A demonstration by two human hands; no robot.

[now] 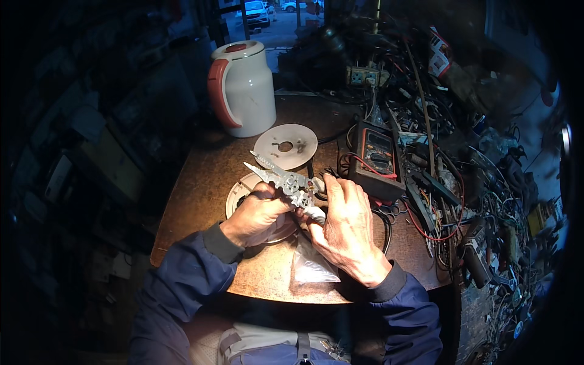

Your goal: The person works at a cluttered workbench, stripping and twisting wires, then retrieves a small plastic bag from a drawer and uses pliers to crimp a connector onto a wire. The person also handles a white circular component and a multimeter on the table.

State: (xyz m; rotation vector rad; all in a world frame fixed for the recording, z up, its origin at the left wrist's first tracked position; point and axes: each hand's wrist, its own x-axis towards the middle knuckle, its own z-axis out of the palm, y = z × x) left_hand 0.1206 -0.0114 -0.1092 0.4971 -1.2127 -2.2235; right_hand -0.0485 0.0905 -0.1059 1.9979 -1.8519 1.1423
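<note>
My right hand [350, 228] is closed round the handles of silver wire strippers [286, 180], whose jaws stand apart and point to the far left. My left hand [255, 218] is closed just below the strippers' body, thumb and fingers pinched together. What it pinches is hidden behind the tool and fingers. Beneath my left hand lies a round white housing [235, 199], mostly covered. A flat white disc [299, 157] with a central hole rests beyond the jaws. Near my right wrist is a clear plastic bag [313, 267].
A white jug [255, 91] with a red handle stands at the back left of the brown table [182, 213]. To the right is a multimeter [378, 152] on a dark box. Tools and tangled wires [499, 213] crowd the right side, with a socket strip [364, 76] behind.
</note>
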